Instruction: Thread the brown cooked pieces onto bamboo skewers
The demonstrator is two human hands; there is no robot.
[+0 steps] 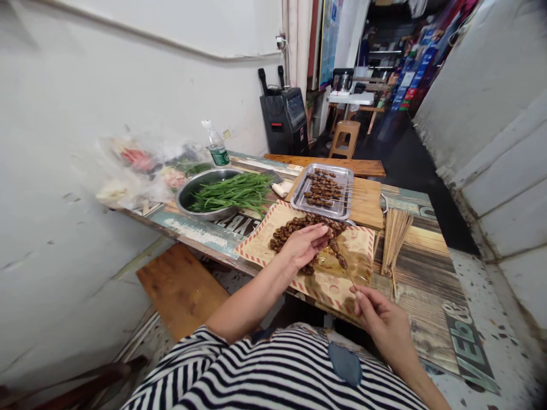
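My right hand [378,313] pinches the lower end of a thin bamboo skewer [349,277] that slants up to the left. Several brown, oval pieces that look like silkworm pupae [339,256] are threaded on its upper part. My left hand [308,242] is closed at the skewer's upper end, with a pupa at its fingertips; the fingers partly hide it. Beneath that hand, a pile of loose pupae [284,232] lies on a brown paper sheet [260,239] with a red-striped border. Behind the pile, finished-looking skewers of pupae [322,188] lie in a metal tray [301,203].
A bundle of bare bamboo skewers [395,239] lies right of the paper. The tray rests on a wooden board [367,205]. To the left are a steel bowl [183,199] of green stalks, plastic bags [137,171] and a bottle [217,149]. A black speaker [284,122] stands behind.
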